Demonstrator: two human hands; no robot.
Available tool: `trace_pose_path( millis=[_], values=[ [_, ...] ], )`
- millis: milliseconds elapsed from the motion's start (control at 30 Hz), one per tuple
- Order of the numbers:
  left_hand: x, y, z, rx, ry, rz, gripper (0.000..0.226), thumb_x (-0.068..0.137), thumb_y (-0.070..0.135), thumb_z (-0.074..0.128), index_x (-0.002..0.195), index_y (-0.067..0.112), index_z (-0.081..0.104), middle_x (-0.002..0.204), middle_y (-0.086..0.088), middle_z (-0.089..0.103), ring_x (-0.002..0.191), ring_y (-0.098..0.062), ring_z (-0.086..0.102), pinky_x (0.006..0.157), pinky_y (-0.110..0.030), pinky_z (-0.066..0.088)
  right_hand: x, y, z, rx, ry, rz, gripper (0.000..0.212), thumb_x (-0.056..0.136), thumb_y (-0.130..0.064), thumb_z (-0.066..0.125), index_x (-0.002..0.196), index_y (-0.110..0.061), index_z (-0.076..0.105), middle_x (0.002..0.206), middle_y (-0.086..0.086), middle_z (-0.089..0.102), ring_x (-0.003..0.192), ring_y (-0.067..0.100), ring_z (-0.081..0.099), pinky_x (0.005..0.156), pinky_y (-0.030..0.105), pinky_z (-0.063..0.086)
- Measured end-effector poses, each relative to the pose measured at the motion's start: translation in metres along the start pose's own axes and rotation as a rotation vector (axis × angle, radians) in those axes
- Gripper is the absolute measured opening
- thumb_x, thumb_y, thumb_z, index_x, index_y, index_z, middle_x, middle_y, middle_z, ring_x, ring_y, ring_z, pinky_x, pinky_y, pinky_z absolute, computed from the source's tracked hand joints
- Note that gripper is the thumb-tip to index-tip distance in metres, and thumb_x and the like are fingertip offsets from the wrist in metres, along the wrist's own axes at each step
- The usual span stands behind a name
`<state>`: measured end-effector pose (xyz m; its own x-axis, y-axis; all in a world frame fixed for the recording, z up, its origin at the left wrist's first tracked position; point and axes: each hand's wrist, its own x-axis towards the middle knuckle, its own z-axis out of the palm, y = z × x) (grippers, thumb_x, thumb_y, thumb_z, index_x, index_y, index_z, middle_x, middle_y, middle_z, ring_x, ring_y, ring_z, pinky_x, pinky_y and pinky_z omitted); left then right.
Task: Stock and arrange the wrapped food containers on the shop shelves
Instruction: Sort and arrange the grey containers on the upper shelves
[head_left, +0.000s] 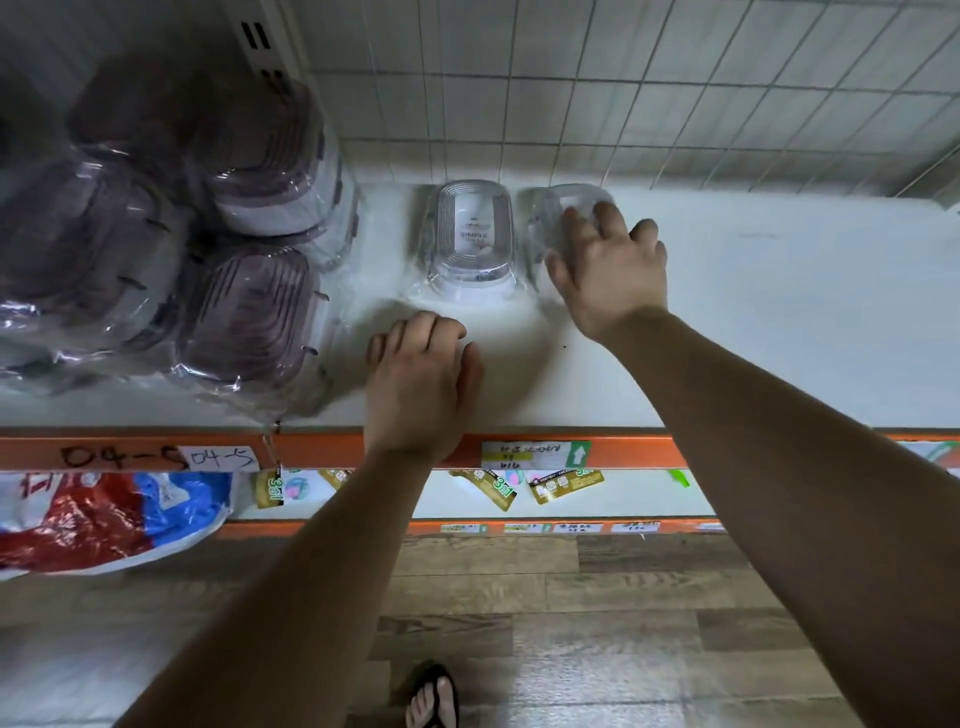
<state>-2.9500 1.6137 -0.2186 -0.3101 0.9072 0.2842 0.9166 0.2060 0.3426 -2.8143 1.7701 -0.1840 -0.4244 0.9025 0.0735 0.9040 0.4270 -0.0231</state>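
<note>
Two clear wrapped containers stand side by side at the middle of the white shelf (779, 322). The left one (474, 234) carries a label reading SIMPLE. My right hand (608, 270) lies over the right container (558, 208) and grips it from above, fingers spread across its top and thumb at its near side; this container looks blurred. My left hand (421, 379) rests on the shelf near the front edge, just in front of the labelled container, fingers loosely bent and holding nothing. A stack of wrapped purple-lidded containers (244, 312) fills the shelf's left end.
A wire grid back panel (675, 104) closes the shelf behind. The orange front rail (322, 449) bears price tags and "04-5" labels. Below, a lower shelf holds gold sachets (566, 483) and a red-blue bag (104, 514). The wooden floor and my sandalled foot (434, 696) are underneath.
</note>
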Motion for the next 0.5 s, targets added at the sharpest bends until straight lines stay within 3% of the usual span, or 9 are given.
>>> trace_pose_path(
  millis=[167, 267, 367, 500],
  values=[
    [-0.001, -0.001, 0.0, 0.003, 0.0, 0.023, 0.034, 0.095, 0.033, 0.035, 0.095, 0.011, 0.061, 0.095, -0.01, 0.06, 0.087, -0.032, 0.054, 0.08, -0.039, 0.038, 0.0, 0.005, -0.003, 0.082, -0.096, 0.017, 0.056, 0.099, -0.054, 0.032, 0.147, -0.025, 0.031, 0.151, 0.005, 0.031, 0.119, 0.039, 0.039, 0.092, 0.046, 0.035],
    [-0.003, 0.002, -0.004, -0.02, -0.004, 0.056, 0.036, 0.094, 0.03, 0.039, 0.104, 0.006, 0.064, 0.105, -0.015, 0.061, 0.091, -0.035, 0.056, 0.081, -0.041, 0.041, -0.021, 0.007, -0.009, 0.135, -0.013, 0.011, 0.055, 0.099, -0.049, 0.036, 0.149, -0.026, 0.033, 0.154, 0.003, 0.032, 0.123, 0.039, 0.038, 0.095, 0.047, 0.035],
    [-0.005, 0.007, -0.013, -0.019, -0.031, 0.086, 0.04, 0.092, 0.028, 0.039, 0.11, 0.004, 0.064, 0.113, -0.018, 0.06, 0.095, -0.037, 0.058, 0.084, -0.042, 0.043, -0.052, 0.007, -0.014, 0.172, 0.062, -0.019, 0.047, 0.1, -0.04, 0.042, 0.142, -0.019, 0.044, 0.145, 0.007, 0.044, 0.12, 0.037, 0.042, 0.093, 0.044, 0.038],
    [-0.027, 0.02, -0.039, 0.012, -0.049, 0.083, 0.037, 0.092, 0.028, 0.037, 0.106, 0.01, 0.066, 0.105, -0.011, 0.063, 0.091, -0.034, 0.058, 0.082, -0.04, 0.042, -0.095, 0.008, -0.029, 0.207, 0.027, -0.043, 0.041, 0.099, -0.031, 0.045, 0.135, -0.012, 0.051, 0.128, 0.013, 0.056, 0.114, 0.036, 0.048, 0.09, 0.043, 0.04]
  ],
)
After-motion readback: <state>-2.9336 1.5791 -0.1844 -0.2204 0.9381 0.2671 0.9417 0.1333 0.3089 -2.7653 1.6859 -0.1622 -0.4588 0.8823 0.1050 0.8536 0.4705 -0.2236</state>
